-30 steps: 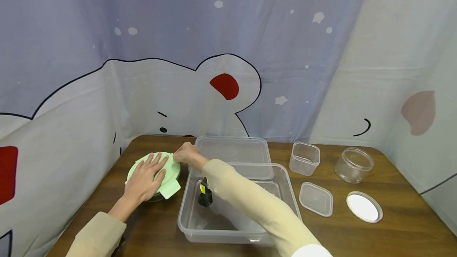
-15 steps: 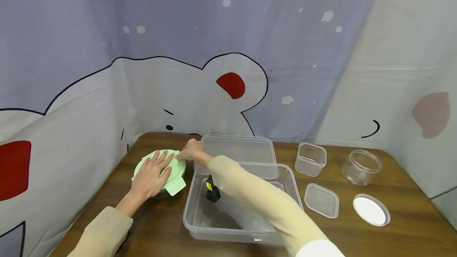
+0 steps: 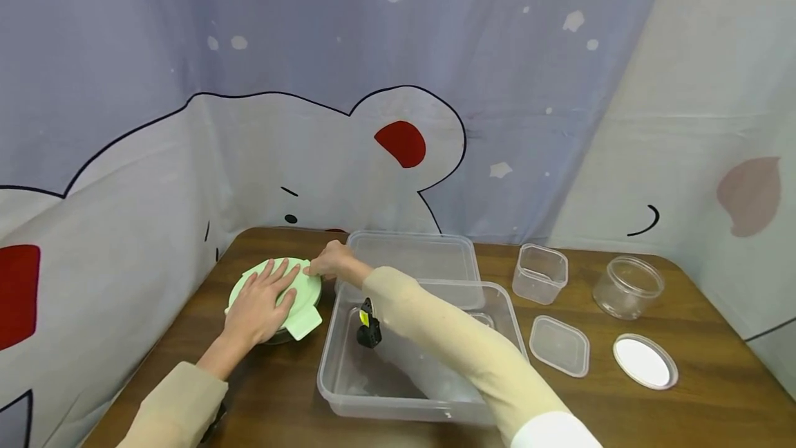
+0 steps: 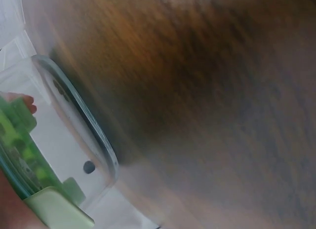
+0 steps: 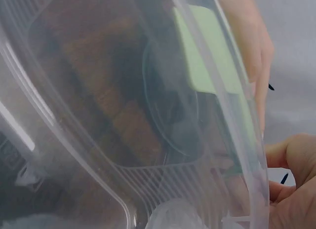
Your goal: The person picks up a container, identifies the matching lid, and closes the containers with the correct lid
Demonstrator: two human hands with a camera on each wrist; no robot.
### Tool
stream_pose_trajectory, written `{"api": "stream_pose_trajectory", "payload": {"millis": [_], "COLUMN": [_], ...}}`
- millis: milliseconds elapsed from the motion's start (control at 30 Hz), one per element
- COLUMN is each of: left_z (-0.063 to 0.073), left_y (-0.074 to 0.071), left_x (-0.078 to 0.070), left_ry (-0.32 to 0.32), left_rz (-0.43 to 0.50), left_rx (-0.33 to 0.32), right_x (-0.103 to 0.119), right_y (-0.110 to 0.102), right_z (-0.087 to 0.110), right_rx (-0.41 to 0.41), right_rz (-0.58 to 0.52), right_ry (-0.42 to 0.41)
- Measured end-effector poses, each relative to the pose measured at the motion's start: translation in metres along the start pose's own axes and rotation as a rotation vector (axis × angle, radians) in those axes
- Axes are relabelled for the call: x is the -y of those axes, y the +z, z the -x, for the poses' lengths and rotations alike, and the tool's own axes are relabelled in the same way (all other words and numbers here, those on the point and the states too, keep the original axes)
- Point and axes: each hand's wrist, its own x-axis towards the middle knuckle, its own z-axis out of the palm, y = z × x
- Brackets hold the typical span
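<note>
A round pale green lid [image 3: 305, 294] with a flap sticking out at the front right covers a round see-through bowl [image 3: 281, 337] at the table's left. My left hand [image 3: 258, 306] lies flat on the lid with its fingers spread. At the lid's back right edge, my right hand [image 3: 332, 259] has its fingers curled and pinches the rim there. In the right wrist view, the lid's flap [image 5: 210, 49] shows through clear plastic, and the right hand's thumb and curled fingers meet near the edge. The left wrist view catches the flap [image 4: 59, 209] from the side.
A large clear plastic box [image 3: 373, 406] stands under my right forearm, its flat lid [image 3: 413, 254] behind it. Rightward are a small square container [image 3: 539, 275], its lid [image 3: 560, 346], a round jar [image 3: 628, 287] and a white-centred round lid [image 3: 645, 362]. A curtain hangs behind.
The head view has shifted a little, so everything sits slightly differently in the frame. Both hands keep their places on the lid.
</note>
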Motion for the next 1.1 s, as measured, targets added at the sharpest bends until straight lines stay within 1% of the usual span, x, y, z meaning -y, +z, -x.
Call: {"api": "stream_pose_trajectory", "payload": {"millis": [67, 200, 367, 567, 700, 900, 1033, 1100], "left_z": [-0.0006, -0.0002, 0.0021, 0.0031, 0.0039, 0.0014, -0.001, -0.0017], "left_y": [-0.0008, -0.001, -0.0011, -0.0013, -0.0021, -0.0042, -0.0033, -0.0025], "left_x": [-0.0002, -0.0011, -0.0005, 0.0005, 0.0002, -0.0012, -0.0019, -0.0016], "left_ry": [0.0, -0.004, -0.013, -0.014, -0.016, -0.016, -0.014, -0.011], "left_rz": [0.0, 0.001, -0.001, -0.002, -0.005, -0.009, -0.004, -0.008], "left_rx": [0.001, 0.002, 0.009, -0.001, 0.004, 0.006, 0.011, 0.007], "right_x": [0.0011, 0.0026, 0.0031, 0.0025, 0.0026, 0.0041, 0.0033, 0.003], "right_y": [-0.0001, -0.0002, 0.0024, 0.0058, 0.0065, 0.0029, 0.0, -0.0002], "right_z": [-0.0004, -0.0012, -0.0033, -0.0042, -0.0024, 0.0001, 0.0011, 0.0015], "right_rx": [0.001, 0.002, 0.001, -0.002, 0.006, 0.015, 0.02, 0.018], "right_rz": [-0.008, 0.012, 0.019, 0.002, -0.019, -0.052, -0.037, -0.004], "right_ry": [-0.003, -0.013, 0.011, 0.008, 0.003, -0.011, -0.019, -0.026]}}
